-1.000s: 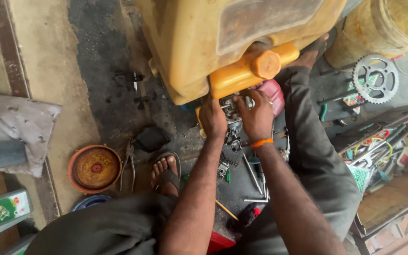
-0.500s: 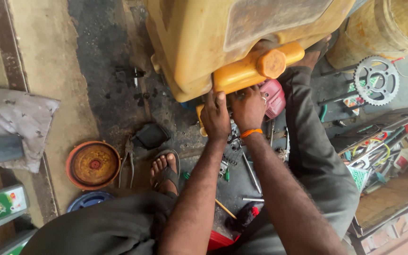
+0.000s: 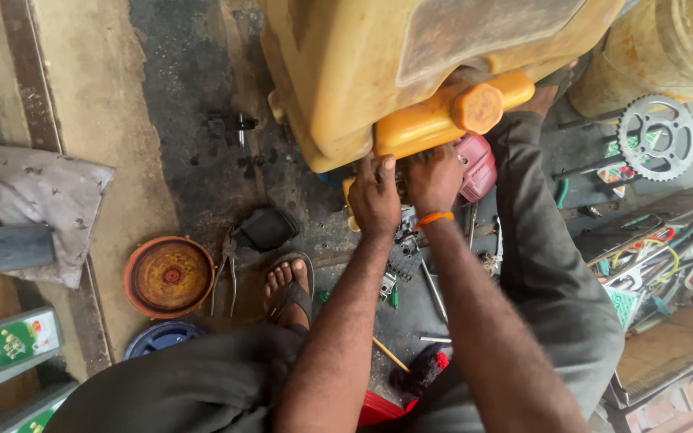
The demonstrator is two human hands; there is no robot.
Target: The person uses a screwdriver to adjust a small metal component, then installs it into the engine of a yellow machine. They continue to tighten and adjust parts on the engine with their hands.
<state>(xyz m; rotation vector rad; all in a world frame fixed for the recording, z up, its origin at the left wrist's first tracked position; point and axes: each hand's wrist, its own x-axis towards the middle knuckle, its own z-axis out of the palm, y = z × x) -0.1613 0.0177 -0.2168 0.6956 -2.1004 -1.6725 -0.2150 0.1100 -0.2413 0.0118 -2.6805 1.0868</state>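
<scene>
Left hand [image 3: 373, 196] and right hand [image 3: 433, 178] curled on small engine parts [image 3: 401, 240] below yellow jerrycan [image 3: 378, 72]; grip contents unclear.

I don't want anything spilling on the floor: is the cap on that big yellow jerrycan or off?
On. The orange cap sits on the spout of the yellow jerrycan, which lies tipped just above both hands; how tight, cannot tell.

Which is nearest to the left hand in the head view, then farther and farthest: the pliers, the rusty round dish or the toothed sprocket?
Measured from the left hand:
1. Pliers, on the floor to its left, beside the sandalled foot.
2. Rusty round dish, just beyond the pliers, farther left.
3. Toothed sprocket, far off to the right, past the right hand.
</scene>
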